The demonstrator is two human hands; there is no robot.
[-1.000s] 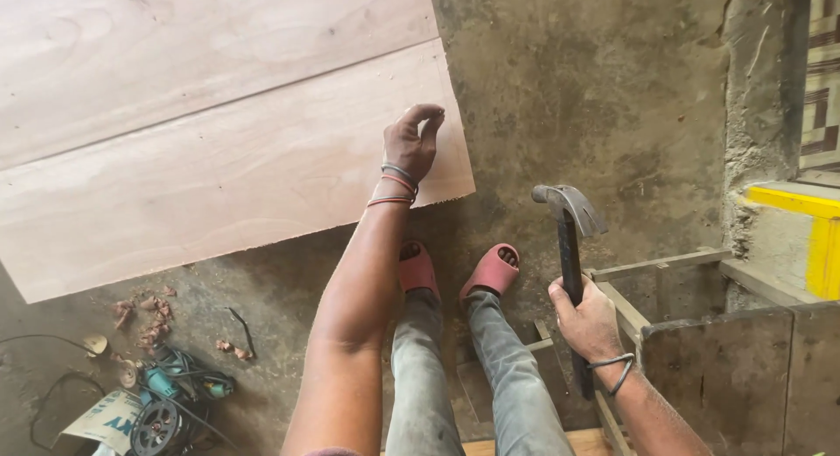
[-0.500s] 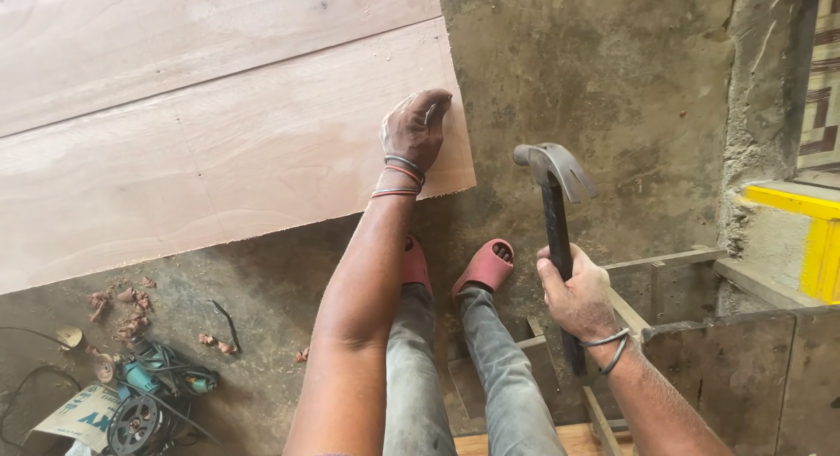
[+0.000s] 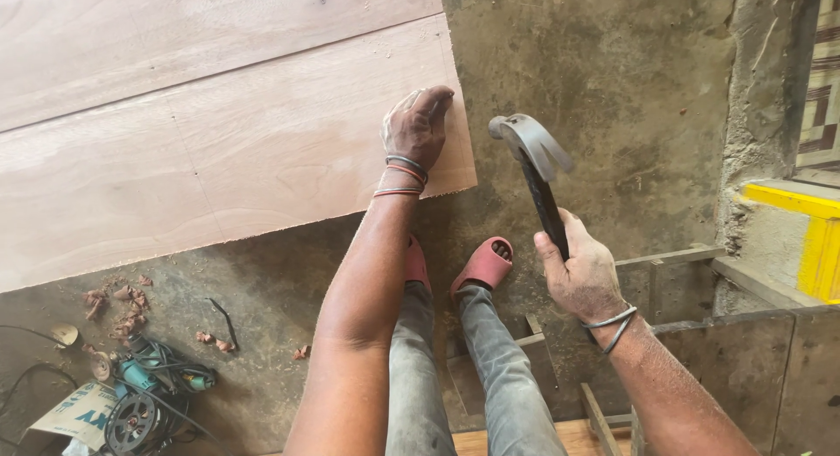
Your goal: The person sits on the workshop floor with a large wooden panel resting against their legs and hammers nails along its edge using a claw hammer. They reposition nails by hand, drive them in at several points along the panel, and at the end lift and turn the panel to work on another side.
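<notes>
Your left hand sits fingers curled on the corner of the plywood sheet lying on the concrete floor, pinching something too small to make out. Your right hand is wrapped tight round a claw hammer, head up just beside that corner. Red sandals below.

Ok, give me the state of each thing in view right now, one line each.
Left hand: fingers resting on the plywood sheet's right edge.
Right hand: closed around the hammer handle.
Hammer: raised, head up, clear of the wood.
Plywood sheet: lying flat on the floor, a second sheet overlapping it.
Power tool: lying on the floor, cord loose, not in hand.
Sandals: on the feet, planted on the concrete.
</notes>
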